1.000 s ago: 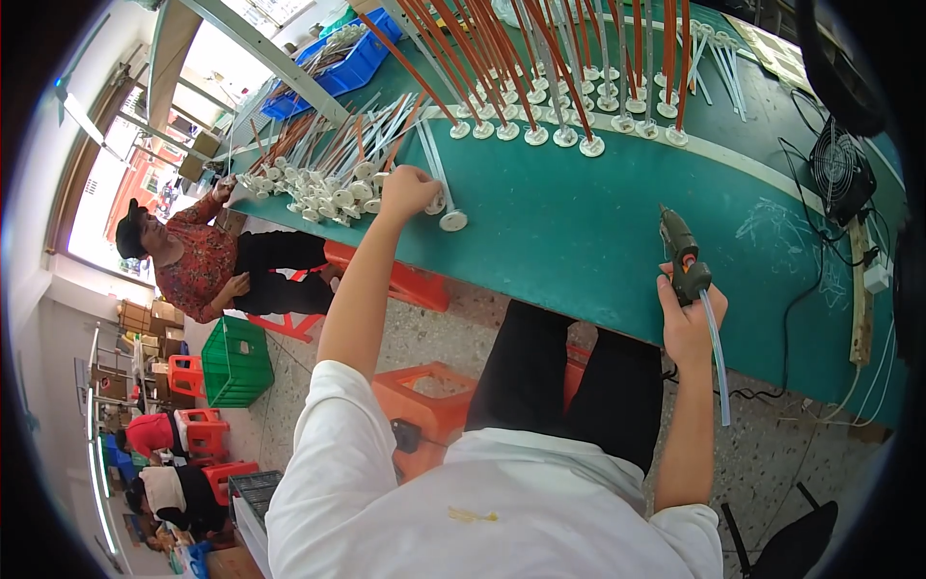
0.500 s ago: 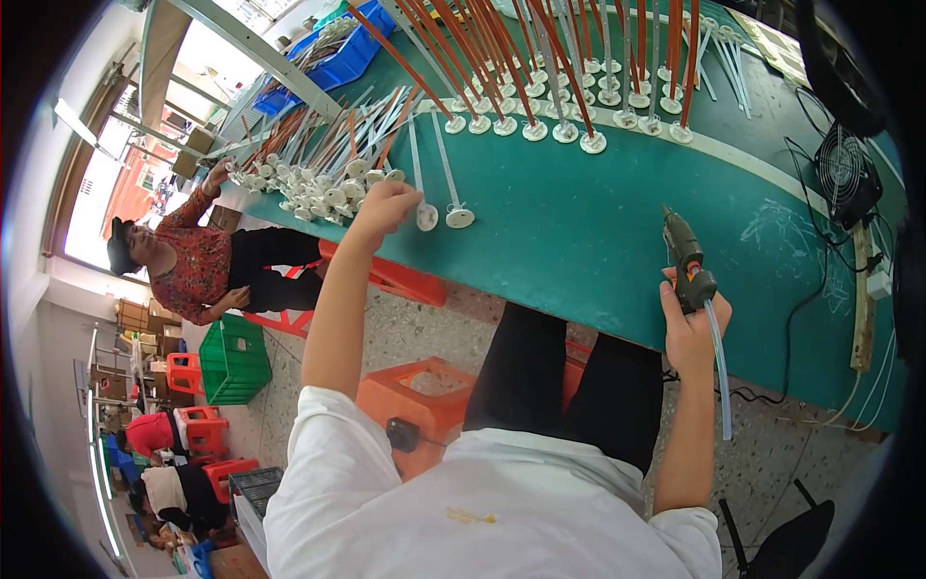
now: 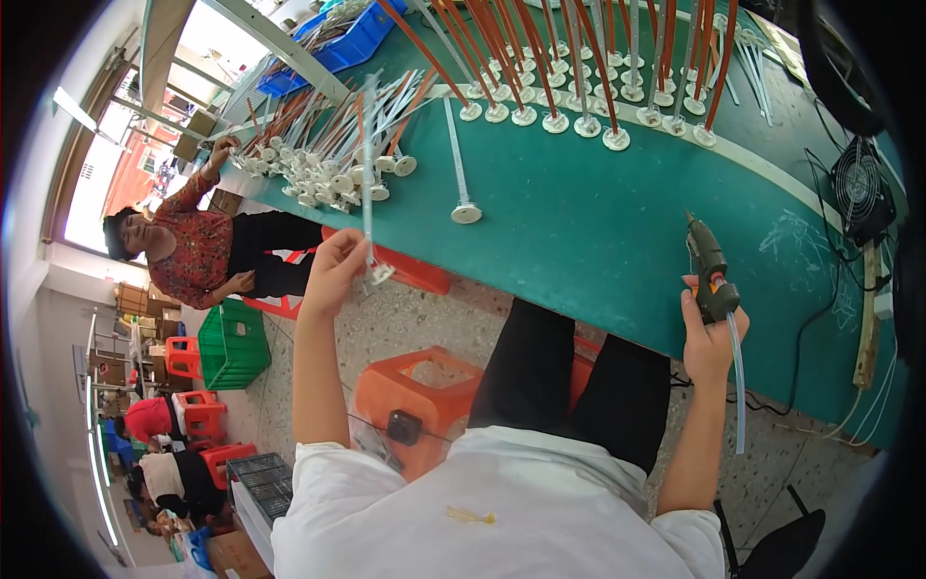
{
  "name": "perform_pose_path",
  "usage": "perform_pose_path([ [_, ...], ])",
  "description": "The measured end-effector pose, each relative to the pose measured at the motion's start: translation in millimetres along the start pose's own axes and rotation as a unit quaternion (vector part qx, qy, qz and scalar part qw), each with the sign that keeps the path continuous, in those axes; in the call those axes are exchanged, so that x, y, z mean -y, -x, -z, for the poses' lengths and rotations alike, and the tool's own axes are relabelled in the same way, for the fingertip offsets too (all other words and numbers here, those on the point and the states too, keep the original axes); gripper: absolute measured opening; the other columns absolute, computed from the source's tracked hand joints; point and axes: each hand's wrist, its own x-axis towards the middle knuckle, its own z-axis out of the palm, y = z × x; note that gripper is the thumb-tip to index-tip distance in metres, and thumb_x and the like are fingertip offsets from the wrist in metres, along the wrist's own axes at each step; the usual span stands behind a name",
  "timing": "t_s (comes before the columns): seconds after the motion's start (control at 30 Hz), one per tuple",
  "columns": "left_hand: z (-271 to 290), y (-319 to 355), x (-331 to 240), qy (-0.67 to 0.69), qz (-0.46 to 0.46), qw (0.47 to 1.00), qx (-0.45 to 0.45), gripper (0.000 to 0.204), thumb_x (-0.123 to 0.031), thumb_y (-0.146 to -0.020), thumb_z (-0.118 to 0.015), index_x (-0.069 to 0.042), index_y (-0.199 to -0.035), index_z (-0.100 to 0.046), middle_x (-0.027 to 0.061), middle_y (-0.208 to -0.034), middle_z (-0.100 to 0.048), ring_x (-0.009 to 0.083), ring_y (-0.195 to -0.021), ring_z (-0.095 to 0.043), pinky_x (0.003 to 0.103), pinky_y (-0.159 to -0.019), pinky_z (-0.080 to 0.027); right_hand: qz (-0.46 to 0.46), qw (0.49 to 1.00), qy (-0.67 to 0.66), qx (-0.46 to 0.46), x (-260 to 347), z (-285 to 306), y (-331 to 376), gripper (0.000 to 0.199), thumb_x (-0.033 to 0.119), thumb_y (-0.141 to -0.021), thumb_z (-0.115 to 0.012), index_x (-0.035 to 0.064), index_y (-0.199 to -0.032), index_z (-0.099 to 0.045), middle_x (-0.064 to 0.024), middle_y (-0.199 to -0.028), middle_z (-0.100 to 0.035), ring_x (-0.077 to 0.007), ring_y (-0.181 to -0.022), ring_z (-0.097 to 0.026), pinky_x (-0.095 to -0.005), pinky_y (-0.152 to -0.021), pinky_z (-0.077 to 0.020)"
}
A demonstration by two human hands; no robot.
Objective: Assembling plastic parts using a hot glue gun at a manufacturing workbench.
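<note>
Hands: left hand (image 3: 333,270) is pinching a thin white rod (image 3: 367,164) near its lower end, fingers closed on it; right hand (image 3: 709,333) is gripping a dark green glue gun (image 3: 707,262), fist closed round the handle.
Rod: it is standing almost upright, just off the near edge of the green table (image 3: 598,241), a small white disc at its foot beside the fingers.
Glue gun: its nozzle is pointing up over the table's near edge; a clear tube (image 3: 737,381) is hanging below the fist.
Table: a heap of similar rods (image 3: 328,154) is lying toward the left end; one lone rod (image 3: 457,159) is lying near the middle; orange rods (image 3: 579,58) are standing in rows along the far side.
Surroundings: another person in a patterned top (image 3: 183,251) is reaching for the heap at the table's left end; an orange stool (image 3: 424,405) is standing below.
</note>
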Motion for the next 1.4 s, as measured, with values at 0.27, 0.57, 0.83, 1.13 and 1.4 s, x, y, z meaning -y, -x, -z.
perform_pose_path([
  [0.27, 59, -21, 69, 0.088, -0.114, 0.962, -0.231, 0.010, -0.017, -0.100, -0.060, -0.007, -0.100, -0.061, -0.0032, -0.085, -0.060, 0.0041, -0.072, -0.054, 0.021, -0.061, -0.043, 0.014, 1.000, 0.013, 0.003, -7, 2, -1, 0.013, 0.006, -0.091, -0.066, -0.0006, -0.102, -0.068, 0.0032, -0.068, -0.054, -0.0041, -0.056, -0.043, -0.0227, -0.050, -0.0314],
  [0.57, 154, -10, 146, 0.001, -0.148, 0.868, -0.474, 0.012, -0.014, -0.100, -0.058, -0.003, -0.098, -0.059, 0.0096, -0.107, -0.070, 0.0095, -0.081, -0.062, 0.023, -0.067, -0.048, 0.004, 1.000, 0.007, 0.001, -9, -2, -1, 0.013, 0.008, -0.091, -0.067, 0.0013, -0.102, -0.069, 0.0036, -0.065, -0.052, -0.0035, -0.052, -0.042, -0.0230, -0.047, -0.0306],
  [0.83, 172, 1, 174, 0.036, -0.122, 0.820, -0.558, 0.010, -0.008, -0.097, -0.061, -0.001, -0.092, -0.057, 0.0051, -0.085, -0.064, 0.0130, -0.078, -0.065, 0.024, -0.068, -0.049, 0.025, 0.999, 0.032, 0.013, -11, 4, -1, 0.013, 0.008, -0.093, -0.064, 0.0001, -0.103, -0.068, -0.0012, -0.081, -0.064, -0.0044, -0.059, -0.048, -0.0229, -0.052, -0.0383],
  [1.13, 183, 18, 179, 0.009, -0.080, 0.833, -0.547, 0.007, -0.007, -0.100, -0.055, -0.001, -0.097, -0.052, 0.0106, -0.093, -0.067, 0.0236, -0.096, -0.072, 0.027, -0.074, -0.052, 0.002, 1.000, 0.011, 0.019, -17, 6, 0, 0.015, 0.008, -0.094, -0.063, 0.0002, -0.105, -0.068, -0.0029, -0.092, -0.069, -0.0042, -0.061, -0.049, -0.0230, -0.055, -0.0410],
  [1.4, 188, 31, 186, -0.016, -0.074, 0.829, -0.555, 0.010, -0.012, -0.101, -0.055, -0.002, -0.097, -0.054, 0.0129, -0.092, -0.072, 0.0175, -0.084, -0.070, 0.025, -0.066, -0.050, -0.020, 0.999, 0.034, 0.030, -9, 1, -1, 0.015, 0.012, -0.096, -0.061, 0.0028, -0.106, -0.068, -0.0008, -0.091, -0.067, -0.0044, -0.060, -0.047, -0.0240, -0.055, -0.0402],
])
